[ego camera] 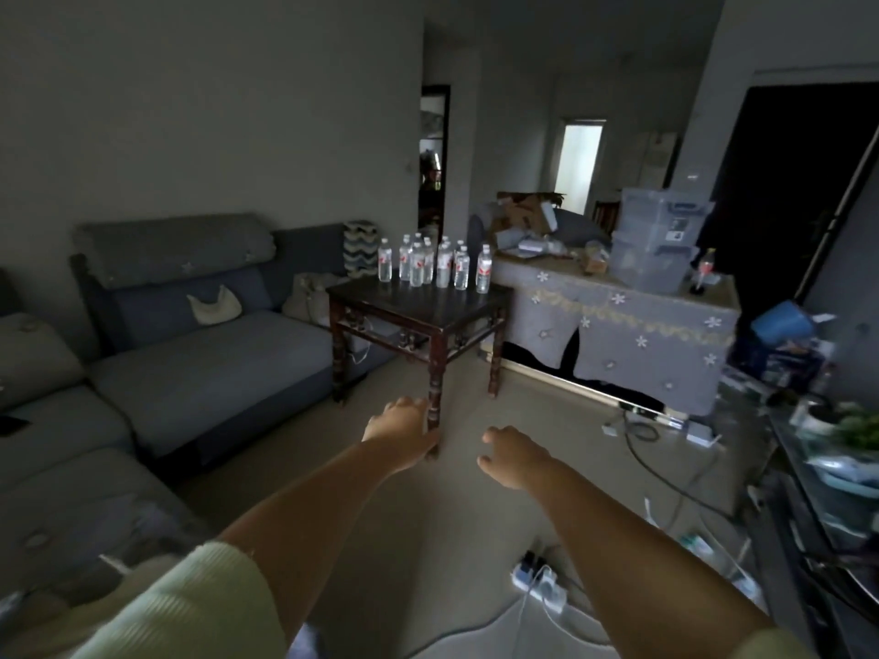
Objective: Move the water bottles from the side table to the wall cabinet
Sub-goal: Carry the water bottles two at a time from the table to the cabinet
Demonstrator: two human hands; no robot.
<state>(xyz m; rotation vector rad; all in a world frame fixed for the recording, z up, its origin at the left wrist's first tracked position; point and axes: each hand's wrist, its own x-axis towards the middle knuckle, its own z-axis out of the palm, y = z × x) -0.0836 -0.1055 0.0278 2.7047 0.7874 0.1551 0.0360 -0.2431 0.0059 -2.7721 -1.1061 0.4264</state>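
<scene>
Both arms are out in front of us across the dim room, and neither hand has anything in it. Our left hand point(404, 428) is loosely curled with nothing between the fingers; it only overlaps the near leg of the side table point(418, 309) in the view. Our right hand point(513, 456) is relaxed and half open, also empty. The water bottles point(435, 264) stand upright in a tight cluster at the back of the tabletop, well beyond our reach. We judge this as the approach: empty hands ready for a first pick. No wall cabinet is clearly identifiable from here.
</scene>
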